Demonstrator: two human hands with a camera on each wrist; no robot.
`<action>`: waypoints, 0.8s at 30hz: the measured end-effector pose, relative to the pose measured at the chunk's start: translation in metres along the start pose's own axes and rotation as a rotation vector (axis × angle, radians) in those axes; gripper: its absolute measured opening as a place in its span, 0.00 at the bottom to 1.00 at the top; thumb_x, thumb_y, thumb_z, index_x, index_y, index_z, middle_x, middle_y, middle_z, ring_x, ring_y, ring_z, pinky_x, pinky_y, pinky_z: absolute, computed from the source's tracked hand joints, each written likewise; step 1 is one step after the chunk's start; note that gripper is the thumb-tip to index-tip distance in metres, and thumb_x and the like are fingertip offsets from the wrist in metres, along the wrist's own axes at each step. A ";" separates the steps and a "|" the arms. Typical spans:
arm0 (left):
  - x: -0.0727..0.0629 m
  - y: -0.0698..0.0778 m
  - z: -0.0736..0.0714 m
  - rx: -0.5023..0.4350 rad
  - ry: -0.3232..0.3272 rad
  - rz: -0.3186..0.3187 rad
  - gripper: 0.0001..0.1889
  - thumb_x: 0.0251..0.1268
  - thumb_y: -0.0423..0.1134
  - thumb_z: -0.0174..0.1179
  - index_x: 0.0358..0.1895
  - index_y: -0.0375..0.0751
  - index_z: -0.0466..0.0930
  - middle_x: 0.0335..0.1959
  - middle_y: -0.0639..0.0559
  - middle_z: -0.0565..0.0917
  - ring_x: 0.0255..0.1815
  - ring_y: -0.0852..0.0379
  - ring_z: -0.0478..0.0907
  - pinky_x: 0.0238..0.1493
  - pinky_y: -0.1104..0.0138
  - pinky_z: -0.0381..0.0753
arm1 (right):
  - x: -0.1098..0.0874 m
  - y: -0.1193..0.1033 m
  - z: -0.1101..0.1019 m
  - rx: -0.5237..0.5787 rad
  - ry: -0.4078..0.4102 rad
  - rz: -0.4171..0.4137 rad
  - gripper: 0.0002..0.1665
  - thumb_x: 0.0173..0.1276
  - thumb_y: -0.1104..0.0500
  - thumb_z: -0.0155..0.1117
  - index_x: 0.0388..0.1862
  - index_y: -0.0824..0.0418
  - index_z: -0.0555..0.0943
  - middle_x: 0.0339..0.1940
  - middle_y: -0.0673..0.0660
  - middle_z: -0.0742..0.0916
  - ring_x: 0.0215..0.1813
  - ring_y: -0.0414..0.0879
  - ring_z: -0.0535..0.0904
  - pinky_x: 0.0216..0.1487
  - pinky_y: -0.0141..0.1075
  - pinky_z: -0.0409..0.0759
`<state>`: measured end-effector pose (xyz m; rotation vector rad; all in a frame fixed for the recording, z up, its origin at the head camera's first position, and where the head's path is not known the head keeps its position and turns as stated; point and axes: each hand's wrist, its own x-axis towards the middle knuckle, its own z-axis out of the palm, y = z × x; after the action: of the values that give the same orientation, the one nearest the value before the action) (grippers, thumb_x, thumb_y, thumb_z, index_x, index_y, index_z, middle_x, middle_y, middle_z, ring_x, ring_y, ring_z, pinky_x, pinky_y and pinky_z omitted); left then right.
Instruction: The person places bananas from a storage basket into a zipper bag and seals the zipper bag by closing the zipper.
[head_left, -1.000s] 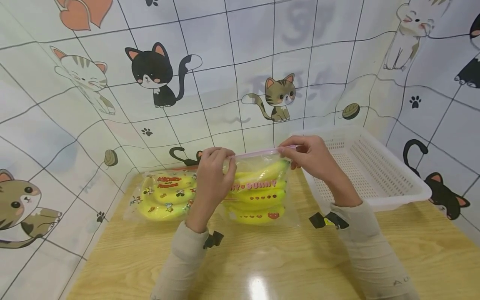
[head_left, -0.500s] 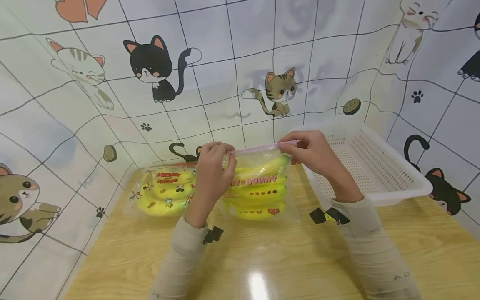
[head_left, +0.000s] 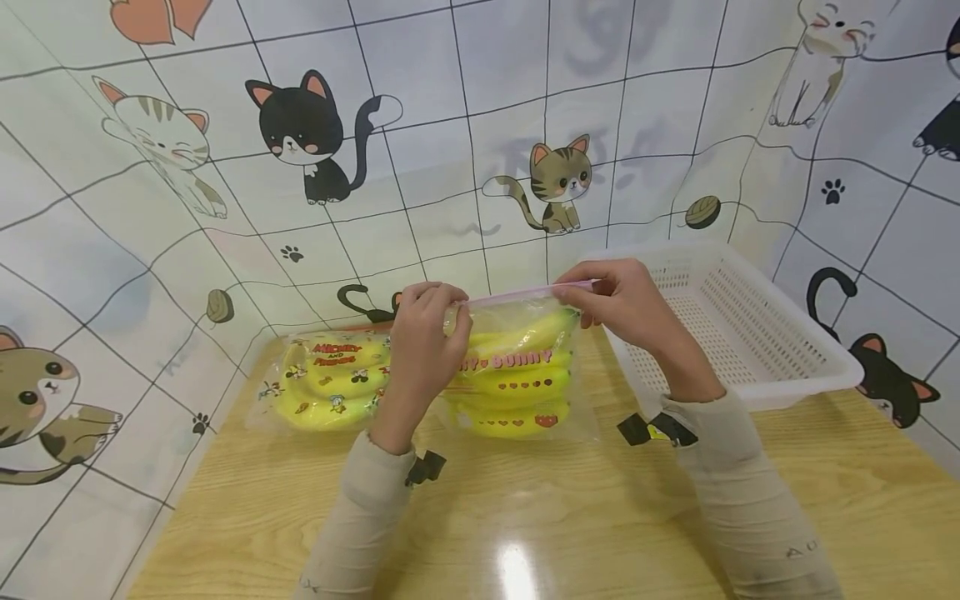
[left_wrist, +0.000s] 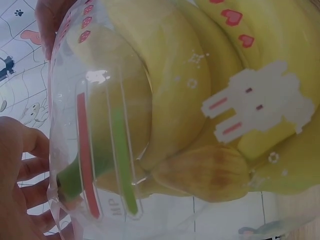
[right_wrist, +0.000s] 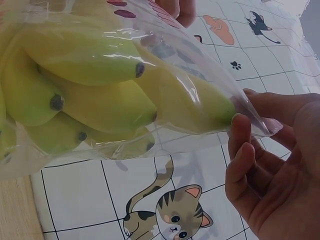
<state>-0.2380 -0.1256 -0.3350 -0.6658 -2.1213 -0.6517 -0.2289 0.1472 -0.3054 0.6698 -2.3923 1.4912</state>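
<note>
A clear zip bag (head_left: pixel 513 387) with pink hearts, lettering and a pink top edge stands at the middle of the table, full of yellow bananas (right_wrist: pixel 105 102). My left hand (head_left: pixel 431 342) pinches that edge near its left end. At its right corner, my right hand (head_left: pixel 618 300) holds the same edge between thumb and fingers. Close up in the left wrist view, a white rabbit print (left_wrist: pixel 262 102) shows on the plastic. Left of my left hand lies a second clear bag (head_left: pixel 330 383) with cartoon prints and red lettering, also holding bananas; my hand partly hides it.
A white perforated plastic basket (head_left: pixel 720 329) sits at the right, just beyond my right forearm. Behind the wooden table (head_left: pixel 570 517) rises a wall covering (head_left: pixel 442 175) with cat prints and grid lines.
The head view has tilted slightly, so the scene sits a little higher. Both hands keep their hold on the bag's top edge, with no clear movement along it.
</note>
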 end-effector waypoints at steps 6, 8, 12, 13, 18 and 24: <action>0.000 -0.002 -0.002 0.017 -0.010 -0.015 0.06 0.69 0.31 0.57 0.40 0.39 0.85 0.39 0.44 0.91 0.52 0.42 0.82 0.54 0.50 0.83 | -0.001 -0.001 0.000 -0.037 0.032 -0.030 0.08 0.72 0.59 0.70 0.44 0.63 0.90 0.36 0.60 0.90 0.22 0.47 0.80 0.26 0.33 0.81; 0.000 -0.002 -0.002 0.030 -0.012 -0.019 0.06 0.69 0.32 0.57 0.40 0.40 0.85 0.39 0.45 0.91 0.52 0.42 0.82 0.52 0.49 0.84 | -0.001 -0.001 0.000 -0.055 0.053 -0.046 0.08 0.71 0.60 0.71 0.43 0.63 0.90 0.35 0.60 0.90 0.22 0.46 0.80 0.26 0.32 0.80; 0.000 -0.002 -0.004 0.048 -0.012 -0.028 0.06 0.68 0.32 0.58 0.39 0.40 0.85 0.38 0.46 0.91 0.53 0.42 0.83 0.47 0.48 0.85 | -0.001 -0.001 -0.001 -0.083 0.084 -0.075 0.06 0.70 0.61 0.71 0.42 0.62 0.91 0.32 0.60 0.90 0.22 0.47 0.79 0.26 0.30 0.79; 0.000 -0.002 -0.004 0.050 -0.013 -0.031 0.06 0.68 0.32 0.58 0.39 0.40 0.85 0.38 0.46 0.91 0.53 0.42 0.83 0.47 0.48 0.85 | -0.001 -0.001 -0.002 -0.090 0.089 -0.079 0.06 0.70 0.61 0.71 0.42 0.62 0.91 0.32 0.59 0.90 0.22 0.48 0.79 0.26 0.30 0.79; 0.001 -0.003 -0.006 0.047 -0.023 -0.065 0.05 0.64 0.32 0.59 0.38 0.40 0.85 0.38 0.46 0.90 0.52 0.43 0.83 0.44 0.49 0.85 | -0.002 0.000 -0.003 -0.110 0.102 -0.076 0.07 0.71 0.60 0.71 0.42 0.61 0.91 0.30 0.59 0.89 0.23 0.47 0.78 0.25 0.30 0.76; 0.001 -0.006 -0.008 0.033 -0.041 -0.095 0.05 0.63 0.34 0.59 0.37 0.41 0.85 0.38 0.47 0.90 0.51 0.45 0.82 0.41 0.50 0.84 | -0.002 0.001 -0.005 -0.120 0.106 -0.076 0.07 0.71 0.60 0.71 0.42 0.61 0.91 0.31 0.58 0.89 0.23 0.47 0.78 0.24 0.30 0.74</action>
<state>-0.2385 -0.1352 -0.3312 -0.5673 -2.2075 -0.6586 -0.2277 0.1524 -0.3047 0.6298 -2.3277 1.3082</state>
